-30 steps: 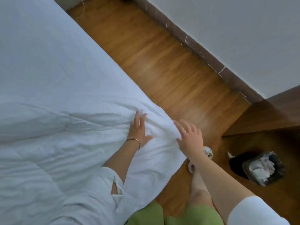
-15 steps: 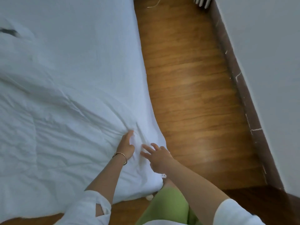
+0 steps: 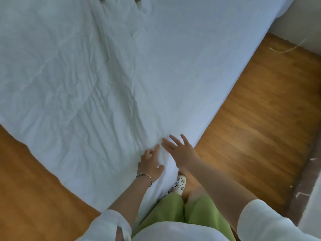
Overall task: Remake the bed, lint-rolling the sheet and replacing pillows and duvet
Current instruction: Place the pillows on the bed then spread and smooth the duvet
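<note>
White duvet (image 3: 86, 84) corner under both hands, wooden floor (image 3: 260, 119) alongside.

Counted in the head view:

One bed (image 3: 199, 58), seen at its corner.
One duvet (image 3: 69, 84), white and creased, spread over it.
Two hands: left hand (image 3: 150, 165) and right hand (image 3: 180, 150), both at the duvet's near corner.
One bracelet (image 3: 145, 176), on the left wrist.
Two sleeves: left sleeve (image 3: 111, 225), right sleeve (image 3: 260, 221), both white.
Two trouser legs (image 3: 184, 211), green.
One shoe (image 3: 179, 184), white with small charms; a second cannot be made out.
One floor (image 3: 260, 127), wooden, showing on both sides of the bed.
One strand (image 3: 286, 49) on the floor by the far wall.
One skirting strip (image 3: 305, 174), dark, at right.
</note>
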Available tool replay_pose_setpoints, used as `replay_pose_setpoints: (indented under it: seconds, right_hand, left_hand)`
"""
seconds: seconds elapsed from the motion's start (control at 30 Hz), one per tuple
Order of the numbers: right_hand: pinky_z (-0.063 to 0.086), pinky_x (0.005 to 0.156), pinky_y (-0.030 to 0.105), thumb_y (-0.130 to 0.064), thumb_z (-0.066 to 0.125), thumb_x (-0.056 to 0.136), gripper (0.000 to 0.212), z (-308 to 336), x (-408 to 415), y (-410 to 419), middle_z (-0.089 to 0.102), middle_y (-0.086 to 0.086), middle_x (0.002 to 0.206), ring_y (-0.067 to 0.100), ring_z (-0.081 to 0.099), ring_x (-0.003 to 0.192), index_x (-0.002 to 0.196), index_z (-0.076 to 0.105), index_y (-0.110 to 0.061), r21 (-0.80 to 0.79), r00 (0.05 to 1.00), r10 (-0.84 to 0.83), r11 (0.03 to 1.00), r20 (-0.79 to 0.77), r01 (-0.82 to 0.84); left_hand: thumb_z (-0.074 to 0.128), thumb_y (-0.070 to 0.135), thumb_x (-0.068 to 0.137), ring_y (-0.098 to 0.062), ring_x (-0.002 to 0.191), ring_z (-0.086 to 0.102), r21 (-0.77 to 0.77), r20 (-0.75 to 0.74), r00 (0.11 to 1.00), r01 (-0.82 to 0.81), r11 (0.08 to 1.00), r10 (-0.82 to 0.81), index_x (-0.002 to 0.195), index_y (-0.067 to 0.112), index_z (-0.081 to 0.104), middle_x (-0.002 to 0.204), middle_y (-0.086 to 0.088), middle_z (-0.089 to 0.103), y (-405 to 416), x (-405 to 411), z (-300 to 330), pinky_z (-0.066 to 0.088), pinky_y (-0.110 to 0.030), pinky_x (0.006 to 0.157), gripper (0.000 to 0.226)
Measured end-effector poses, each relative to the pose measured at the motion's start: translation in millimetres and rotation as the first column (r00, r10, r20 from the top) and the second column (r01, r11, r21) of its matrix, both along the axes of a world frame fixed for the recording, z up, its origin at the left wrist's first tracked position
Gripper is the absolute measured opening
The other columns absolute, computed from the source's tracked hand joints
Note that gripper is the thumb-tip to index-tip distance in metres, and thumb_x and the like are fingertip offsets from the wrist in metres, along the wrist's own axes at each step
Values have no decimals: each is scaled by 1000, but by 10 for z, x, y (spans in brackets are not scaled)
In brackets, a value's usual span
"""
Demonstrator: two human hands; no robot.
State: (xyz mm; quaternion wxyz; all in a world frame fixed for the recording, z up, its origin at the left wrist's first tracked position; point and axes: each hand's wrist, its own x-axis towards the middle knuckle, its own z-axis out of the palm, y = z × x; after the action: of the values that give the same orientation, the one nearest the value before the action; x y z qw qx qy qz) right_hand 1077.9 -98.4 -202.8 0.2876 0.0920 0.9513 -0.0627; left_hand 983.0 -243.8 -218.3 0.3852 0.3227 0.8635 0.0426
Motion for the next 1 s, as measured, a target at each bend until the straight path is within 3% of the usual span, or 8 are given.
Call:
replay_pose_setpoints:
  seconds: [0.23, 0.4, 0.57, 0.67, 0.73, 0.8, 0.9, 1.0]
  right_hand:
    - [-8, 118, 51, -11, 48, 93, 81, -62, -818, 790, -11, -4, 164, 24, -12, 151, 157, 1, -30, 60, 856, 516, 854, 27, -516]
    - [-2, 119, 54, -9, 52, 92, 81, -9, -1212, 1225, -3, 2, 165, 23, -13, 151, 156, 9, -32, 24, 719, 693, 719, 46, -694]
    - [14, 119, 48, -19, 53, 94, 75, 97, -1393, 1471, 13, -2, 161, 25, 4, 150, 155, 12, -31, -57, 729, 684, 730, 33, -682]
    - [33, 110, 42, -38, 56, 95, 72, 159, -1595, 1515, 24, -5, 155, 22, 16, 145, 154, 14, -42, -174, 769, 638, 753, -44, -635]
    - [31, 111, 48, -49, 64, 88, 81, 259, -1753, 1423, 28, -7, 151, 21, 20, 143, 152, 14, -46, -197, 754, 644, 728, -133, -657]
    - [27, 111, 57, -56, 75, 73, 93, 361, -1942, 1263, 33, -7, 146, 24, 26, 140, 148, 21, -46, -141, 716, 659, 706, -229, -694]
    - [43, 96, 57, -45, 87, 58, 79, 546, -2258, 991, 53, 0, 124, 30, 50, 118, 127, 48, -36, -41, 676, 584, 742, -448, -669]
    - [48, 88, 47, -21, 83, 70, 54, 819, -2627, 867, 62, 3, 111, 31, 59, 103, 120, 64, -27, -70, 665, 537, 748, -519, -660]
  left_hand:
    - [62, 50, 77, -25, 142, 13, -106, -165, 967, -216, 971, 197, 152, 35, 2, 157, 0, 8, 347, 115, -86, 21, -42, 114, 97]
    - [65, 27, 76, -27, 144, 7, -195, -276, 892, -417, 888, 358, 150, 37, -5, 154, -4, 6, 832, 76, -135, 10, -56, 115, 102]
    - [59, 3, 79, -26, 129, 38, -26, -331, 825, -494, 869, 459, 144, 32, 23, 148, -3, 32, 923, -139, -112, 43, -39, 99, 79]
    - [51, -8, 78, -24, 111, 59, 285, 45, 613, -765, 578, 789, 121, 20, 64, 117, -2, 66, 671, -347, 138, 45, -26, 86, 53]
    - [47, -13, 76, -20, 87, 63, 362, 229, 379, -888, 283, 896, 99, 13, 73, 90, -2, 69, 448, -416, 406, 44, -22, 70, 43]
    - [41, -17, 76, -12, 71, 59, 333, 395, 235, -938, 100, 888, 89, 13, 71, 79, -1, 64, 275, -461, 694, 46, -18, 60, 44]
    - [42, -8, 74, -11, 73, 59, 326, 474, 238, -942, 82, 848, 91, 1, 71, 79, -4, 63, 18, -560, 1050, 46, -22, 67, 35]
    - [42, 4, 66, -15, 75, 61, 310, 505, 220, -949, 62, 835, 97, 1, 71, 82, -4, 65, -196, -687, 1314, 48, -26, 66, 43]
